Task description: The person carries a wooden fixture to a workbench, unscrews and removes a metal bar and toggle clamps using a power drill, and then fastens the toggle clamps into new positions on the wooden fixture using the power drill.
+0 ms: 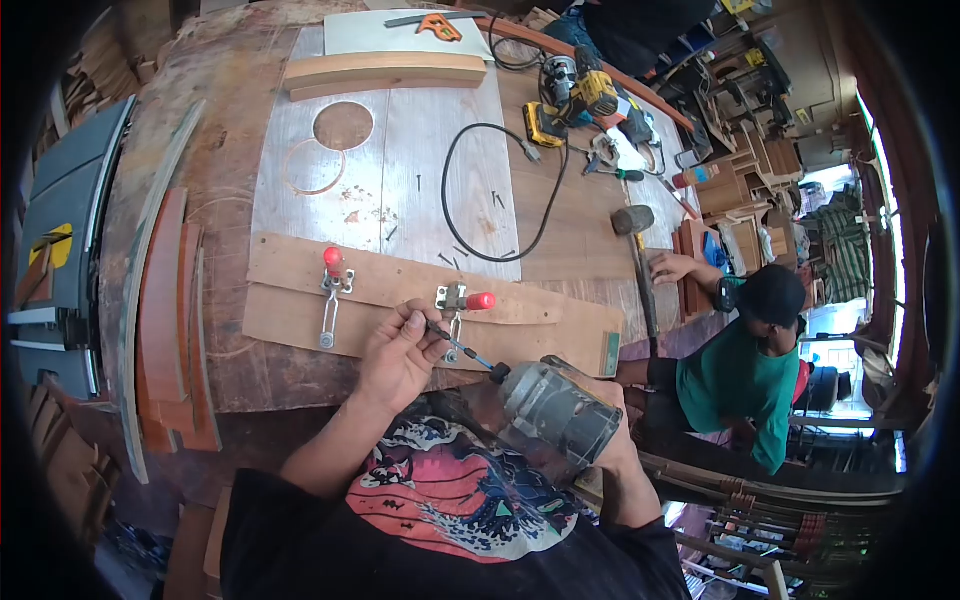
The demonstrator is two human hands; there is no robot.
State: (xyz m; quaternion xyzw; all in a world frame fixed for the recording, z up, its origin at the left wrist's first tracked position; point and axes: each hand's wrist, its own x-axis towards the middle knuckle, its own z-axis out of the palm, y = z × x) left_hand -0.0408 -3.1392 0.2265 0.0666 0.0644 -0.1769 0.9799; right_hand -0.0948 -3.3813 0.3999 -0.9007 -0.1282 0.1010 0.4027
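My right hand (617, 435) is wrapped around a scuffed dark grey power drill (562, 412), held in front of my chest. A long thin bit (470, 352) runs from its chuck up and to the left. My left hand (398, 358) pinches the dark far end of that bit between thumb and fingers; whether a screw sits there is too small to tell. Just beyond my hands lies a curved wooden jig (400, 290) carrying two toggle clamps, one with an upright red handle (333, 262) and one with its red handle (481, 301) pointing right.
Several loose screws (497, 199) and a looped black cable (447, 190) lie on the pale board (300, 215). Beyond are a yellow cordless drill (595, 95), a mallet (633, 220) and a wood block (385, 72). A person in a green shirt (735, 375) is at the right.
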